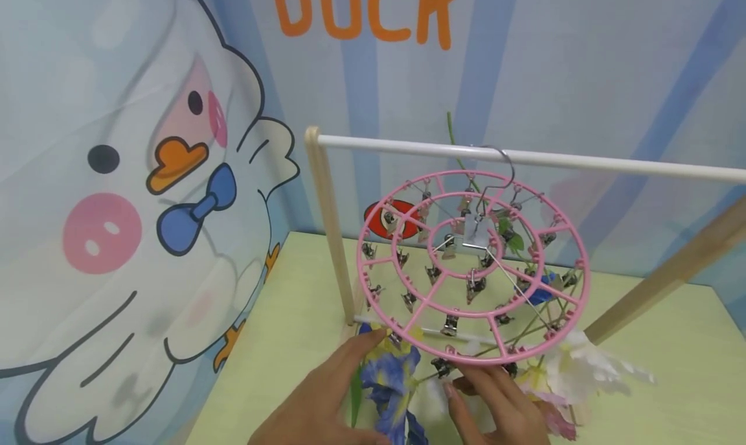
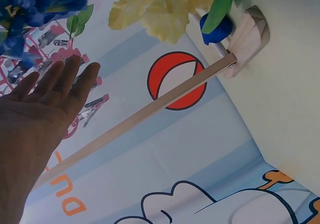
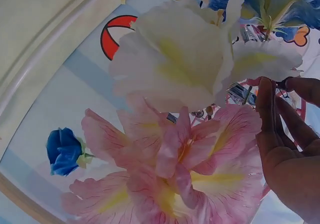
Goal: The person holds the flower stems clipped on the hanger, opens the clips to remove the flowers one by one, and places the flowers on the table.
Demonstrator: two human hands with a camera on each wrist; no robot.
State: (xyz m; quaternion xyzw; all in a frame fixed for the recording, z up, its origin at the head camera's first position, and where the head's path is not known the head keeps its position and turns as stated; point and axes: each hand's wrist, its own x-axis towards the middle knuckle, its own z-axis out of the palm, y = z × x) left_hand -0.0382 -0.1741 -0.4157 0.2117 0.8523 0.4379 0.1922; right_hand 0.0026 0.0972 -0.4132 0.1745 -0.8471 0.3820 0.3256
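A round pink clip hanger hangs by its metal hook from a white rail, with many small metal clips around its rings. My right hand is at the near rim, and its thumb and fingertip pinch a dark clip there. My left hand is at the rim's near left, its fingers extended and holding nothing. Artificial flowers hang under the hanger: a blue iris between the hands, a white flower, a pink flower and a yellow flower.
A wooden stand carries the white rail above a pale yellow table. Its right leg slants down to the tabletop. Behind hangs a printed backdrop. A blue rosebud hangs beside the pink flower.
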